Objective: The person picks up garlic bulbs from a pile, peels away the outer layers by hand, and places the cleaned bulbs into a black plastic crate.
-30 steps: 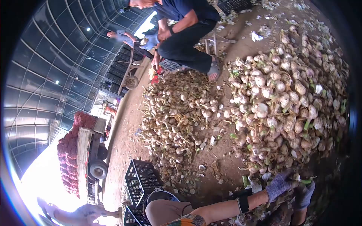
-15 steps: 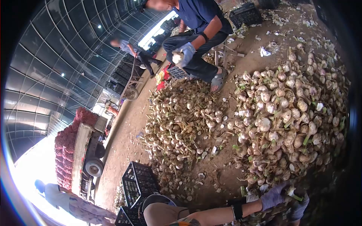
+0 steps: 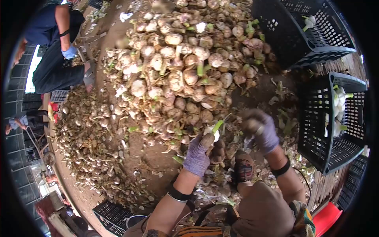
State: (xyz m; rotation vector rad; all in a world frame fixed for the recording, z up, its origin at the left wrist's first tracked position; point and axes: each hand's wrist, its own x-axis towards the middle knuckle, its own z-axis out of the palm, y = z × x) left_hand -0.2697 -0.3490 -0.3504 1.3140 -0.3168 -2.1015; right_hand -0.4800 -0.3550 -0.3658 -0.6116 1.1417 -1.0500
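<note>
Garlic (image 3: pixel 191 77) lies piled up on the dirt floor (image 3: pixel 154 156), brown and dusty, just in front of the person. One clean white bulb (image 3: pixel 213 133) with a green stalk is in the left hand (image 3: pixel 199 152), and the gloved fingers (image 3: pixel 207 140) are wrapped around it. The right hand (image 3: pixel 261 132) is up beside it, not touching the bulb. It is too blurry, so I cannot tell if it is holding anything. In the near crate (image 3: pixel 315 138) on the right, a few white bulbs (image 3: pixel 338 104) already sit clean. The far crate (image 3: pixel 333 51) has one lone bulb (image 3: pixel 309 22) that I can see. Bits of skin (image 3: pixel 215 179) lie by the shoe (image 3: pixel 244 168). It looks like only a little is done. Most of the garlic is left brown, here and in the other pile (image 3: pixel 94 154) on the left.
</note>
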